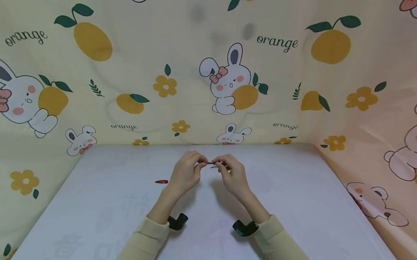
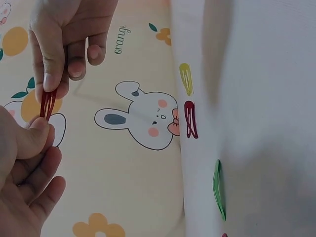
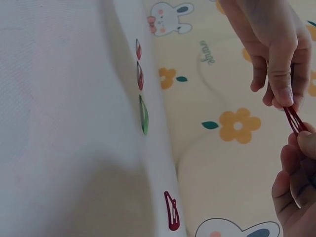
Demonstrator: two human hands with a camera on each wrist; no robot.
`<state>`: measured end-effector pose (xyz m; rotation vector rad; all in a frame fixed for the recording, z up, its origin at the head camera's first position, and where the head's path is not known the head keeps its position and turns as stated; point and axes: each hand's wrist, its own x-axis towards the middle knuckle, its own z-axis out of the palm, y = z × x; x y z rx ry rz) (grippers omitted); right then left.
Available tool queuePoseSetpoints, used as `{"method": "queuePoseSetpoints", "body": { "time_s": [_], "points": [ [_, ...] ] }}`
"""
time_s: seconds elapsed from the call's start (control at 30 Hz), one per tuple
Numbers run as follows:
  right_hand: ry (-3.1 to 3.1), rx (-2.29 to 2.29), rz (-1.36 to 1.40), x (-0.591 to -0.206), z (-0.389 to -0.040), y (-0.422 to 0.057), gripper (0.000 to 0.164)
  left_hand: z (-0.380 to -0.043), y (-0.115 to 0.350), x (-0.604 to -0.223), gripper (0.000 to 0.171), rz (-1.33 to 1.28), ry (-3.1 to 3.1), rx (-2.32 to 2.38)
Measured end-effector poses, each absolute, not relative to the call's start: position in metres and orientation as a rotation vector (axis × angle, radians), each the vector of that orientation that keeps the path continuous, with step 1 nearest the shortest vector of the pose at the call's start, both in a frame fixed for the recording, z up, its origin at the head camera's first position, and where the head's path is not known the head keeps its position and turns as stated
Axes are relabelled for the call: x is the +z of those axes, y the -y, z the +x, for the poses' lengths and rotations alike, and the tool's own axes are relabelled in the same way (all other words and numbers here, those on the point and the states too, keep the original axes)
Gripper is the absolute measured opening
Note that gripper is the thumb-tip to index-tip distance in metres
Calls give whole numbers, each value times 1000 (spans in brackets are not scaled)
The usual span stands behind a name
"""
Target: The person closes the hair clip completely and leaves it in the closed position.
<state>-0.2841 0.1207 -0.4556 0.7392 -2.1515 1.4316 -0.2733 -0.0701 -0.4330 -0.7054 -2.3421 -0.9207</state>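
Between both hands, lifted above the table, is a dark red snap hair clip [image 2: 48, 104]. My left hand [image 1: 187, 170] pinches one end of it between thumb and fingertips. The other end is pinched by the thumb and fingers of my right hand [image 1: 232, 173]. In the left wrist view the left hand [image 2: 24, 168] is lower and the right hand [image 2: 69, 34] above. Part of the clip is hidden under the fingertips. On the table, a second dark red clip [image 2: 191, 120] lies beside a yellow clip [image 2: 185, 79], with a green clip [image 2: 218, 190] farther left.
A red clip [image 1: 162, 181] rests on the white table [image 1: 120, 219], left of my left hand. The right wrist view has two red clips [image 3: 140, 76] in line with the green one. A printed cloth [image 1: 196, 87] hangs behind the table.
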Motion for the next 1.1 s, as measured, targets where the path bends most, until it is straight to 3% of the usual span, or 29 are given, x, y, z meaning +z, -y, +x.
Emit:
{"method": "queuePoseSetpoints", "body": {
  "time_s": [1.1],
  "points": [
    [2169,1502,757,-458,-282,-121,12,-274,74,-434,5,-717,2417,-964]
  ]
}}
